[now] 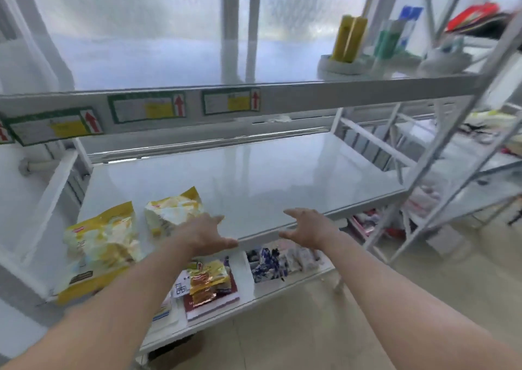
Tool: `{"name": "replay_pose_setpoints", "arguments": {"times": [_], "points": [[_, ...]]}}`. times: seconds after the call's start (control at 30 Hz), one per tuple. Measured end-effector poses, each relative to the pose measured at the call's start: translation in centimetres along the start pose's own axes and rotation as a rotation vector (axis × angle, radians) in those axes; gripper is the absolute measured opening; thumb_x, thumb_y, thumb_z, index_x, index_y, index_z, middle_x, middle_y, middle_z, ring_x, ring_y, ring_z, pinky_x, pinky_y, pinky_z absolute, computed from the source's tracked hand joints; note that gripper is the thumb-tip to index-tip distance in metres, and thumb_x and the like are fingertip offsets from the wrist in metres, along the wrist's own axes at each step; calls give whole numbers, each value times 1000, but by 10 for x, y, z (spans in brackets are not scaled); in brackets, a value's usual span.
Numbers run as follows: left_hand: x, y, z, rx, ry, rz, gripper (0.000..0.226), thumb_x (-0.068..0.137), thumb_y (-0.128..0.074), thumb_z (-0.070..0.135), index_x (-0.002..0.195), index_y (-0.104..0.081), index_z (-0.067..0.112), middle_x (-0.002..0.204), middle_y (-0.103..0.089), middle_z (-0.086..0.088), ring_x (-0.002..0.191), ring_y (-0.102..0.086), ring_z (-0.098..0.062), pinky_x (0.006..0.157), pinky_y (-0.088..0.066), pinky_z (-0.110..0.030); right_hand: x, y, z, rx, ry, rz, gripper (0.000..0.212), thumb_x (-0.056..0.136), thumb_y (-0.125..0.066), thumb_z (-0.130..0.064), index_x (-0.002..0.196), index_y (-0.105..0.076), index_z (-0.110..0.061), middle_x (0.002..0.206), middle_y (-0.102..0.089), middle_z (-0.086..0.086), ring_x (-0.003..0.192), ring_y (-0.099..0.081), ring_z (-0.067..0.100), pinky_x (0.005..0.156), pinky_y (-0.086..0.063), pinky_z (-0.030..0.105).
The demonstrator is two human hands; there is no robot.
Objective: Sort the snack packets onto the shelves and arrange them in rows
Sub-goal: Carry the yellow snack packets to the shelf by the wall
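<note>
Snack packets (pixel 101 245) left; middle shelf (pixel 282 177) right half bare.

Window (pixel 158 31): frosted panes, pale daylight coming through
Floor (pixel 310 327): beige tiles
Shelving (pixel 282 96): white metal racks against the window

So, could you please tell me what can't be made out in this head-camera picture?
- Shelf labels: print blurred, unreadable.
- Yellow packets: wording too blurred; the left hand covers a corner of the farther one.
- Bottom shelf packets: partly hidden under the middle shelf edge and forearm.
- Top-right items: motion-blurred.
</note>
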State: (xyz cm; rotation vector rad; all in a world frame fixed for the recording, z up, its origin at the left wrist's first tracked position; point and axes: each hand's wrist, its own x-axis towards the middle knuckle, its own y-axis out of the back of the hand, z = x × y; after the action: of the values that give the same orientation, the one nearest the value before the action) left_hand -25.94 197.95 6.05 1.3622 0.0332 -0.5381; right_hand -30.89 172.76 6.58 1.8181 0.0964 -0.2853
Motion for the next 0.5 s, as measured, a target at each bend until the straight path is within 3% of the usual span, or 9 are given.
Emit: {"name": "replay_pose_setpoints", "arguments": {"times": [0.2,0.33,0.5], "points": [[17,4,171,106,-334,-60,95,75,-54,77,152,-25,28,155,-33,2,138,-36,-22,110,-34,-40,-111,44,141,99,-326,76,75,79,-57,-65,143,-40,-31,146,-47,0,130,-47,21,104,-40,35],[26,-9,294,139,-481,-102,92,74,-56,75,149,-31,28,149,-42,-2,132,-43,-23,106,-38,-36,-185,62,236,236,-539,173,79,79,-63,-62,144,-40,-24,147,-46,1,132,-46,19,104,-37,27],[30,-29,456,161,-644,-100,90,75,-61,70,150,-31,30,150,-42,-3,135,-42,-23,106,-38,-33,-258,83,364,270,-734,237,79,79,-60,-64,146,-39,-28,150,-41,1,135,-41,20,106,-35,30]]}}
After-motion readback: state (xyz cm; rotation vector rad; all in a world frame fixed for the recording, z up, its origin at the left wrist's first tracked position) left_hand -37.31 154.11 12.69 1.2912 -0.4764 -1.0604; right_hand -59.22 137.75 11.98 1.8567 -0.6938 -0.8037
